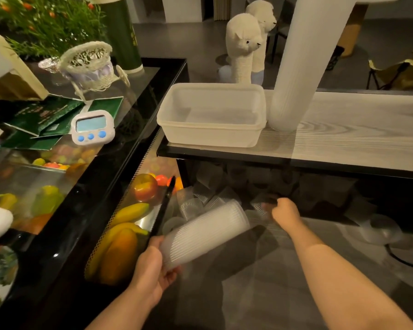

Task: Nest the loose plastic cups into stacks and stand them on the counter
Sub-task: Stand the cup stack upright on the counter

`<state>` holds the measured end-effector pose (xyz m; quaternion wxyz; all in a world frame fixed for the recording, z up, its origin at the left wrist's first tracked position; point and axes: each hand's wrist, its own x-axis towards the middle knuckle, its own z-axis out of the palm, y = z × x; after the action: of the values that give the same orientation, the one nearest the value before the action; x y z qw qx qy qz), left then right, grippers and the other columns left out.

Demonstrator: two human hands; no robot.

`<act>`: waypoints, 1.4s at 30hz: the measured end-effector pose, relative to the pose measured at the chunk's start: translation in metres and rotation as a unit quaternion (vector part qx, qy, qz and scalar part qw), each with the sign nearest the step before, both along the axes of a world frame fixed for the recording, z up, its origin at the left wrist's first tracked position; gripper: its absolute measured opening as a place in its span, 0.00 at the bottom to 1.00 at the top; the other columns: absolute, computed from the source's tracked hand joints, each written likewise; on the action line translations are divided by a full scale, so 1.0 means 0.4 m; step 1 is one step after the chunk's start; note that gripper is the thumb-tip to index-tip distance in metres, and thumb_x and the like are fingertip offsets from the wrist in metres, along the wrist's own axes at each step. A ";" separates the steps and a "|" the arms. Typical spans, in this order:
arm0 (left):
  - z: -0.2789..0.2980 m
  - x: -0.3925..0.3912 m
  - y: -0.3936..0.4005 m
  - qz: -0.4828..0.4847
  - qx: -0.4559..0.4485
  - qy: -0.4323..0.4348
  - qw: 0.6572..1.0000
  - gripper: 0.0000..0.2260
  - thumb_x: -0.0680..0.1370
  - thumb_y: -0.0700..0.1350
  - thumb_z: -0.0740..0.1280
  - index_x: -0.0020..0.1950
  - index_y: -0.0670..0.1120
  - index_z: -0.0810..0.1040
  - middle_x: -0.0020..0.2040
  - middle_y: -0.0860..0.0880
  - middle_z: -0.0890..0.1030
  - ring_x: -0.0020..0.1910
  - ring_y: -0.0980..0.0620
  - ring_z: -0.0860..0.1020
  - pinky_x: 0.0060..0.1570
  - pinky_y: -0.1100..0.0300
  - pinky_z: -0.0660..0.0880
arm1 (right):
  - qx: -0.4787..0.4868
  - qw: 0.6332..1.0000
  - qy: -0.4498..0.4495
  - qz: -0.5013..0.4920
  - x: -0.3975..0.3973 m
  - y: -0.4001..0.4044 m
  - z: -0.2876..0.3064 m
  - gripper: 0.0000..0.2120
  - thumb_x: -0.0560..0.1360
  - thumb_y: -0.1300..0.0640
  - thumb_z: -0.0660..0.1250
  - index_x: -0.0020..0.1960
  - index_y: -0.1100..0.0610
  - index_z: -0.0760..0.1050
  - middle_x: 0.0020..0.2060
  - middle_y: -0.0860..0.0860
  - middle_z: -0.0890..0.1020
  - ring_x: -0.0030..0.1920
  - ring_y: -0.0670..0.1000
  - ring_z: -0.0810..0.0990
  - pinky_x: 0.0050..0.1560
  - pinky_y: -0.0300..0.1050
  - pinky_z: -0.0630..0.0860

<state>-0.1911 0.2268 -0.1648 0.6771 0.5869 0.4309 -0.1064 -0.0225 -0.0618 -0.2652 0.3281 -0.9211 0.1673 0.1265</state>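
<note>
1. Below the worktop's (355,129) front edge, the left hand (153,267) grips the base end of a nested cup stack (205,236), which lies tilted with its mouth toward a heap of loose cups (196,203) under the shelf.
2. The right hand (285,210) reaches into that heap, fingers curled round one loose cup (260,206).
3. On the worktop's left end stands a tall cup stack (303,60) beside an open plastic tub (212,115).

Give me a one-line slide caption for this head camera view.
Left hand holds a nested stack of clear plastic cups while right hand grasps a loose clear cup under the counter.
</note>
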 end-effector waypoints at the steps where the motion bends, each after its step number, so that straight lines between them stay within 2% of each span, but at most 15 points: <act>1: -0.004 0.005 -0.004 0.002 0.001 -0.001 1.000 0.10 0.83 0.45 0.55 0.53 0.52 0.76 0.53 0.38 0.78 0.46 0.39 0.77 0.35 0.55 0.72 | 0.085 0.994 -0.033 -0.056 -0.023 -0.006 0.016 0.14 0.77 0.53 0.69 0.52 0.64 0.79 0.45 0.61 0.83 0.47 0.61 0.81 0.50 0.52 0.77; 3: -0.018 0.015 -0.011 0.012 0.002 0.000 1.000 0.11 0.83 0.45 0.54 0.53 0.51 0.76 0.50 0.38 0.79 0.41 0.41 0.76 0.34 0.56 0.70 | 0.248 0.954 -0.085 -0.148 -0.079 -0.015 0.072 0.10 0.78 0.55 0.68 0.55 0.60 0.77 0.39 0.57 0.82 0.37 0.53 0.79 0.42 0.49 0.78; 6: -0.035 0.028 -0.048 0.014 -0.014 0.008 1.000 0.09 0.83 0.47 0.56 0.52 0.49 0.76 0.44 0.39 0.79 0.34 0.44 0.75 0.26 0.61 0.70 | 0.392 0.899 -0.138 -0.140 -0.167 -0.028 0.153 0.14 0.79 0.60 0.66 0.62 0.48 0.75 0.39 0.53 0.81 0.31 0.48 0.74 0.38 0.42 0.75; 10: -0.034 0.050 -0.138 -0.022 -0.031 0.010 0.999 0.09 0.82 0.49 0.57 0.50 0.49 0.75 0.44 0.39 0.78 0.32 0.44 0.74 0.26 0.61 0.67 | 0.329 0.934 -0.135 -0.043 -0.250 -0.028 0.188 0.14 0.80 0.61 0.63 0.62 0.49 0.77 0.33 0.51 0.79 0.29 0.43 0.74 0.37 0.36 0.76; 13: -0.035 0.070 -0.185 -0.020 -0.030 0.032 0.999 0.10 0.80 0.53 0.59 0.49 0.47 0.74 0.43 0.39 0.78 0.31 0.44 0.75 0.25 0.61 0.66 | 0.346 0.933 -0.093 -0.020 -0.283 -0.068 0.200 0.17 0.82 0.61 0.58 0.64 0.43 0.74 0.29 0.51 0.79 0.32 0.45 0.77 0.43 0.38 0.77; 16: -0.031 0.080 -0.216 -0.017 -0.030 0.048 0.998 0.10 0.80 0.53 0.61 0.47 0.47 0.73 0.44 0.39 0.78 0.35 0.43 0.76 0.27 0.59 0.67 | 0.365 0.930 -0.041 -0.014 -0.294 -0.141 0.202 0.18 0.83 0.60 0.58 0.62 0.40 0.75 0.39 0.51 0.83 0.34 0.47 0.79 0.42 0.40 0.77; 18: -0.030 0.079 -0.230 -0.023 -0.036 0.047 0.998 0.11 0.80 0.53 0.61 0.46 0.46 0.74 0.43 0.39 0.79 0.33 0.43 0.76 0.28 0.59 0.67 | 0.240 0.966 -0.067 -0.075 -0.266 -0.225 0.157 0.19 0.81 0.63 0.60 0.59 0.40 0.77 0.49 0.52 0.82 0.38 0.49 0.80 0.44 0.42 0.77; 20: -0.027 0.076 -0.238 -0.028 -0.045 0.044 0.998 0.11 0.80 0.53 0.61 0.47 0.46 0.75 0.42 0.38 0.79 0.32 0.44 0.75 0.28 0.59 0.66 | 0.046 0.988 -0.069 -0.128 -0.226 -0.329 0.111 0.20 0.77 0.65 0.60 0.60 0.44 0.78 0.60 0.56 0.78 0.56 0.54 0.79 0.58 0.48 0.74; 22: -0.024 0.078 -0.236 -0.021 -0.041 0.048 0.998 0.12 0.80 0.53 0.60 0.46 0.45 0.74 0.41 0.38 0.79 0.32 0.43 0.74 0.30 0.58 0.65 | -0.067 0.989 -0.025 -0.126 -0.193 -0.422 0.088 0.22 0.75 0.63 0.61 0.67 0.49 0.74 0.68 0.58 0.72 0.71 0.55 0.68 0.67 0.49 0.67; 26: -0.034 0.093 -0.220 -0.005 -0.025 0.081 0.996 0.16 0.80 0.54 0.59 0.41 0.43 0.73 0.31 0.40 0.77 0.27 0.45 0.72 0.26 0.63 0.63 | -0.140 0.977 0.085 -0.135 -0.118 -0.501 0.101 0.20 0.78 0.58 0.59 0.70 0.58 0.67 0.65 0.63 0.73 0.68 0.63 0.69 0.63 0.55 0.71; 28: -0.045 0.092 -0.211 0.001 -0.020 0.090 0.996 0.16 0.80 0.55 0.58 0.41 0.43 0.73 0.29 0.41 0.76 0.25 0.45 0.72 0.21 0.68 0.64 | -0.088 0.974 0.115 -0.172 -0.077 -0.512 0.099 0.16 0.78 0.60 0.61 0.64 0.64 0.71 0.55 0.63 0.80 0.56 0.62 0.80 0.53 0.54 0.78; 30: -0.048 0.086 -0.202 -0.003 -0.016 0.096 0.995 0.18 0.80 0.55 0.57 0.41 0.43 0.72 0.29 0.41 0.74 0.27 0.45 0.71 0.20 0.67 0.64 | 0.070 0.960 0.121 -0.243 -0.051 -0.512 0.087 0.13 0.78 0.62 0.62 0.62 0.65 0.72 0.48 0.60 0.83 0.41 0.57 0.85 0.41 0.51 0.81; 33: -0.036 0.080 -0.199 -0.012 -0.011 0.075 0.997 0.16 0.81 0.53 0.57 0.41 0.43 0.71 0.31 0.39 0.75 0.29 0.44 0.71 0.29 0.61 0.64 | 0.210 0.927 0.102 -0.294 -0.041 -0.509 0.064 0.14 0.80 0.62 0.62 0.64 0.63 0.69 0.53 0.57 0.77 0.48 0.60 0.84 0.38 0.49 0.78; 36: -0.030 0.074 -0.185 -0.017 -0.007 0.050 0.999 0.13 0.82 0.51 0.57 0.43 0.45 0.72 0.37 0.38 0.75 0.31 0.43 0.72 0.33 0.57 0.64 | 0.203 0.932 0.107 -0.281 -0.042 -0.515 0.026 0.16 0.79 0.58 0.66 0.65 0.60 0.69 0.55 0.55 0.77 0.49 0.59 0.82 0.44 0.52 0.78; 42: -0.036 0.055 -0.166 -0.001 -0.014 0.041 0.999 0.12 0.80 0.53 0.59 0.47 0.45 0.73 0.40 0.37 0.78 0.32 0.42 0.74 0.34 0.56 0.67 | 0.071 0.971 0.069 -0.216 -0.054 -0.507 -0.037 0.27 0.74 0.45 0.69 0.66 0.59 0.68 0.54 0.57 0.80 0.49 0.59 0.83 0.50 0.57 0.82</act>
<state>-0.1690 0.1605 -0.1792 0.6671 0.5729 0.4560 -0.1372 -0.0440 -0.2648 -0.2798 0.4000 -0.8262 0.3756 0.1276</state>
